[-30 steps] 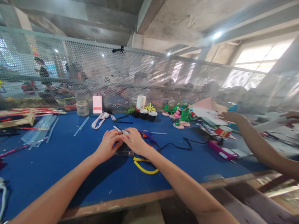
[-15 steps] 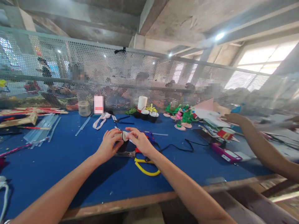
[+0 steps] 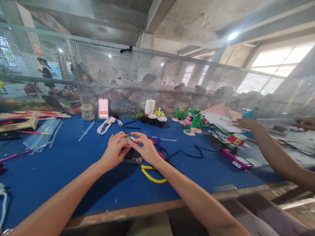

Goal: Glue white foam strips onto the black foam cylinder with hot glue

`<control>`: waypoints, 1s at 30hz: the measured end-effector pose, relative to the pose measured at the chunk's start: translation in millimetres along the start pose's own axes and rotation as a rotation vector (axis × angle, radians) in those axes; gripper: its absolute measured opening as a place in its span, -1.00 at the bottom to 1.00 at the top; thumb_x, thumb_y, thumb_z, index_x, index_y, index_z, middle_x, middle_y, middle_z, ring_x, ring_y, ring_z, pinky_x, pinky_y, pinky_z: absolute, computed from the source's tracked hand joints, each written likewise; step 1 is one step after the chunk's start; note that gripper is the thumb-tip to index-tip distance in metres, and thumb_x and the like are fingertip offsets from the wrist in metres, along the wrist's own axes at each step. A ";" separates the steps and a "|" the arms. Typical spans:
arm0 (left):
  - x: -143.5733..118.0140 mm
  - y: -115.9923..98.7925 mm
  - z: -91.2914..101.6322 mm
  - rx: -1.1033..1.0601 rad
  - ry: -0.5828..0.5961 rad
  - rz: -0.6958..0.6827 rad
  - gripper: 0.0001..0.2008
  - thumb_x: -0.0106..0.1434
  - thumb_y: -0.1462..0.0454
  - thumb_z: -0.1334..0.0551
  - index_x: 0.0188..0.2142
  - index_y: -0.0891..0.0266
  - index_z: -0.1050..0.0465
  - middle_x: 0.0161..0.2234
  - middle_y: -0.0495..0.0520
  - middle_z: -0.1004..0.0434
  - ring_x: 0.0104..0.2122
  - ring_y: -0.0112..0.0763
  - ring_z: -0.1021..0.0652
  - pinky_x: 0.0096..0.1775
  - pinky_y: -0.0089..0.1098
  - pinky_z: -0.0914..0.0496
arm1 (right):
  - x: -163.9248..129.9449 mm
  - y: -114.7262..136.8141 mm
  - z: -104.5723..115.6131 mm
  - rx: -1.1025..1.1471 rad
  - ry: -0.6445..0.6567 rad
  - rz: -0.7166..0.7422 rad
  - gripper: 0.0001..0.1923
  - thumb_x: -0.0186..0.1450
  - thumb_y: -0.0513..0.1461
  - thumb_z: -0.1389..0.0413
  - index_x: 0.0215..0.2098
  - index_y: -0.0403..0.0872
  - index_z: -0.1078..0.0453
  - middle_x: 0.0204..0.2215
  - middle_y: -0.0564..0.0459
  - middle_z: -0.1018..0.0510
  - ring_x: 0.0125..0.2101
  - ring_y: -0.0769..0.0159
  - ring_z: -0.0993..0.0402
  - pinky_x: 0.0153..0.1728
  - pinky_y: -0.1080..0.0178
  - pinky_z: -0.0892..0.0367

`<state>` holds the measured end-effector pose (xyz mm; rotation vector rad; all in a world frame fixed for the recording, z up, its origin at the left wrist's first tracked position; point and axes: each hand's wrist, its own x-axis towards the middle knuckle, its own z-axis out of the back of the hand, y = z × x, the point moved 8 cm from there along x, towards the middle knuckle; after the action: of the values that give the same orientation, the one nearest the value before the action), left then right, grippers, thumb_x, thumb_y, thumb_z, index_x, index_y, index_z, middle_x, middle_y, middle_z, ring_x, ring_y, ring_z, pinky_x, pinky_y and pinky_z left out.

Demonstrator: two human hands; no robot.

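Small black-and-white craft piece [image 3: 128,146] sits mid-surface, pinched from both sides, left hand [image 3: 114,151] and right hand [image 3: 146,149] each closed on it, seemingly to steady it over the yellow-handled scissors [image 3: 150,172] on the blue surface [image 3: 49,170].

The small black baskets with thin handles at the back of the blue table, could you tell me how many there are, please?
2: small black baskets stand together beside the white cylinder; others may be hidden.

head cam | worn, looks forward and down | near blue table [image 3: 49,170] | mesh screen [image 3: 172,78] behind
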<state>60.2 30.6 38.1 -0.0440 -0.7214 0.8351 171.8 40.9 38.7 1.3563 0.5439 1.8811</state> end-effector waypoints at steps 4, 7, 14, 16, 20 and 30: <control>3.1 10.2 1.1 -0.266 0.047 0.099 -0.82 0.14 0.19 -0.06 -0.44 0.23 -0.34 -0.05 0.22 -0.34 0.03 -0.19 -0.28 0.05 -0.12 -0.12 | 1.5 -5.3 13.6 0.132 -0.059 -0.094 -0.84 0.12 -0.18 -0.08 -0.56 -0.08 -0.34 -0.13 -0.07 -0.44 -0.09 0.25 -0.33 -0.04 0.16 -0.16; 3.6 17.7 -1.0 -0.493 0.109 0.241 -0.77 0.10 0.11 -0.09 -0.47 0.24 -0.31 -0.04 0.25 -0.34 0.00 -0.17 -0.32 0.05 -0.15 -0.12 | 0.8 -8.7 20.7 0.177 -0.096 -0.141 -0.80 0.11 -0.16 -0.08 -0.60 -0.09 -0.27 -0.20 -0.07 -0.46 -0.19 0.26 -0.38 -0.13 0.20 -0.22; 0.1 19.7 -7.2 -0.853 0.197 0.412 -0.68 0.00 0.03 -0.21 -0.54 0.25 -0.29 0.01 0.17 -0.34 -0.02 -0.16 -0.34 0.01 -0.21 -0.14 | -0.6 -16.1 21.3 0.229 -0.112 -0.207 -0.80 0.07 -0.14 -0.09 -0.58 -0.10 -0.26 -0.26 -0.06 -0.47 -0.28 0.30 -0.40 -0.22 0.23 -0.26; -0.3 20.6 -8.6 -0.920 0.211 0.428 -0.69 -0.01 0.05 -0.23 -0.55 0.25 -0.29 0.00 0.15 -0.36 -0.01 -0.16 -0.34 0.02 -0.21 -0.13 | -1.1 -18.3 21.1 0.262 -0.117 -0.235 -0.80 0.06 -0.14 -0.10 -0.57 -0.10 -0.27 -0.27 -0.06 -0.48 -0.27 0.30 -0.41 -0.21 0.23 -0.26; -0.2 22.2 -8.8 -1.043 0.212 0.440 -0.71 -0.04 0.08 -0.27 -0.56 0.26 -0.31 -0.01 0.14 -0.38 0.02 -0.16 -0.31 0.03 -0.21 -0.09 | -2.7 -20.9 20.2 0.318 -0.115 -0.293 -0.81 0.03 -0.13 -0.12 -0.54 -0.10 -0.29 -0.30 -0.04 -0.51 -0.25 0.29 -0.40 -0.18 0.22 -0.25; -1.7 21.2 -9.7 -1.221 0.271 0.412 -0.76 -0.02 0.14 -0.29 -0.57 0.26 -0.35 0.01 0.09 -0.37 0.06 -0.15 -0.27 0.07 -0.18 -0.04 | -4.3 -21.9 8.5 0.437 -0.004 -0.340 -0.76 0.02 -0.08 -0.14 -0.54 -0.08 -0.26 -0.42 0.06 -0.51 -0.33 0.33 -0.40 -0.20 0.23 -0.24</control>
<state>51.2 46.2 23.2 -1.4095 -0.8818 0.6406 187.4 50.8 23.6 1.4258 1.1572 1.5330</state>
